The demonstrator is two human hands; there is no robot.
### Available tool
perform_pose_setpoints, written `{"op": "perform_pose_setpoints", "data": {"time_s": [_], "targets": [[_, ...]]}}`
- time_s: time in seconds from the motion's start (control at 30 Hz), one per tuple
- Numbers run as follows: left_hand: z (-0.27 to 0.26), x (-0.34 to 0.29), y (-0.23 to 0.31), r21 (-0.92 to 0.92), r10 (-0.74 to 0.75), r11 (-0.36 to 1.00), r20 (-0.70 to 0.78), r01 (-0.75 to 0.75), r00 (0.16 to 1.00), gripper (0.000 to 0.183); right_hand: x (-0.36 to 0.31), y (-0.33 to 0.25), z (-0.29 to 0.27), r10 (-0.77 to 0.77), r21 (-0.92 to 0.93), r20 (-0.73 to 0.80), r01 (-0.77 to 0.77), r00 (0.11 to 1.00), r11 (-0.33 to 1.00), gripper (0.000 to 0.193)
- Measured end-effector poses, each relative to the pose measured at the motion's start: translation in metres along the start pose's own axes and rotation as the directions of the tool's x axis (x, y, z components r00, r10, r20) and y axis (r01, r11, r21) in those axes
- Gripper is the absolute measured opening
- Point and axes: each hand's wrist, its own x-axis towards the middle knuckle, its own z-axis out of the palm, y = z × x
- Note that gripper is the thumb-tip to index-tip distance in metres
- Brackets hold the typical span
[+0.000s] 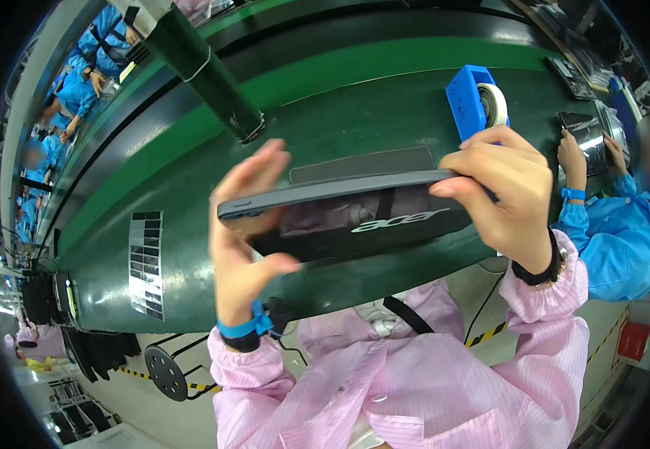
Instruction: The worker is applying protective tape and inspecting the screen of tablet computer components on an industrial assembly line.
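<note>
A slim dark tablet (pixel 340 191) is tilted up above the green bench, its long edge facing me. Its glossy black face (pixel 317 238) carries a silver logo and reflects pink cloth. At the right end, my right hand (pixel 501 196) is closed on the tablet, thumb pressed against the near side. Around the left end is my left hand (pixel 239 224), with fingers and thumb spread apart and the tablet's corner by the palm; whether it touches is unclear. A flat dark grey panel (pixel 370 163) shows on the bench behind the tablet.
A blue tape dispenser (pixel 466 101) with a white roll stands at the back right. A sheet of dark and silver labels (pixel 146 262) lies at left. A green-wrapped post (pixel 205 75) rises behind. Another person's hand (pixel 572 156) holds a tablet at far right.
</note>
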Motion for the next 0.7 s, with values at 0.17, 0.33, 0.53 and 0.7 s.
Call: {"op": "perform_pose_setpoints", "data": {"time_s": [0.17,0.33,0.53,0.7], "targets": [[0.008,-0.019,-0.013,-0.025,-0.193,0.981,-0.303,0.194,0.933,0.025,0.002,0.006,0.019,-0.117,-0.039,0.009,0.117,0.993,0.992,0.022],[0.004,-0.027,-0.035,-0.134,-0.161,0.985,-0.452,0.112,0.877,0.016,-0.012,0.018,0.022,-0.068,-0.247,-0.158,0.028,0.985,0.969,0.052],[-0.007,-0.031,-0.053,-0.267,-0.225,0.958,-0.486,0.102,0.845,0.03,-0.091,0.04,0.035,0.624,0.608,-0.065,-0.465,0.779,0.644,0.061],[-0.002,-0.027,-0.046,-0.255,-0.252,0.956,-0.474,0.142,0.844,0.031,-0.082,0.017,0.034,0.635,0.695,-0.079,-0.414,0.769,0.588,0.06]]}}
